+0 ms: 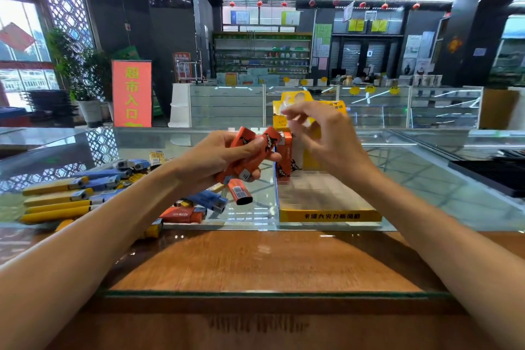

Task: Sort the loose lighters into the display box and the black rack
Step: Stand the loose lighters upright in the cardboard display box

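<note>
left hand (216, 156) grips orange lighters (255, 150) | right hand (326, 136) over box (329, 216) — fingers loose, empty | pile (71, 196) left of box

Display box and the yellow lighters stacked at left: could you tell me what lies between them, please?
Head view: loose lighters on the glass, an orange lighter nearest the display box, then a blue lighter and a second orange lighter.

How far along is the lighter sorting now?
Done: a few orange lighters stand in the display box. In hand: the left hand grips several more orange ones; the right hand hovers over the box. Left: the loose pile on the glass counter.
</note>
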Demonstrator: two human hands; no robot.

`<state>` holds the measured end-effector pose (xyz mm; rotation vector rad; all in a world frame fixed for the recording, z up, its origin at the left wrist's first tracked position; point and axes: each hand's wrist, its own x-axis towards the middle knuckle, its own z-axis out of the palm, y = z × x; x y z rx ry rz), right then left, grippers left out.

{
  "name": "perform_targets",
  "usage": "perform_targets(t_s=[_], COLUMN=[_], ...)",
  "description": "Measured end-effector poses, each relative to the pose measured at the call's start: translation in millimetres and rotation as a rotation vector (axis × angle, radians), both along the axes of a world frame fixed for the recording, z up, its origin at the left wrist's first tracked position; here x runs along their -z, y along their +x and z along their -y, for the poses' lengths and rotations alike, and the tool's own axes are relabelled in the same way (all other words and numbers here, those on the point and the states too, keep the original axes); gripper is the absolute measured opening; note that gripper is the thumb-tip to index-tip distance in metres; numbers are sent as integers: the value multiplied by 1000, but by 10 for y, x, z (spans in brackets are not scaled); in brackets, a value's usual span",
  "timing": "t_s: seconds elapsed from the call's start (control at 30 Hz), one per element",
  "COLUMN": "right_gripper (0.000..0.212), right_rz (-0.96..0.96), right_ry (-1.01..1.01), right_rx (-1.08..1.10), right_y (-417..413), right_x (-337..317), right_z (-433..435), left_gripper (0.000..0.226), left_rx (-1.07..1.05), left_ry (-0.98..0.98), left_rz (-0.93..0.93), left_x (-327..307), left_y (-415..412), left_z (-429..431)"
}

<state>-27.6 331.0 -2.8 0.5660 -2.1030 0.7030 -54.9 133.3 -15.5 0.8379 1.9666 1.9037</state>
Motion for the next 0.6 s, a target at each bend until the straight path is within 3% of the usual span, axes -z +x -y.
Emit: perform_targets(t_s=[0.1,0.27,0.4,0.5,0.6], right_gripper=[24,23,22,17,9], right_rz=[57,148,213,266,472], right_ry=[168,220,257,181,-60], right_rx=[-103,-138,-94,-68,-213], right_y=[44,45,43,45,85], right_x=[7,-10,-34,-42,-31], right_z=[104,20,-120,-234,-308], left_gripper=[37,36,46,47,44], left_rx=[-40,-36,10,-37,-90], left_ry=[-57,-140,-41,19,18], left_rz=[-45,-100,-9,0,0], left_x=[25,19,5,-17,-19], left_y=[-8,-7,-10,-28,-64], left_z=[-11,-10,-32,-4,24])
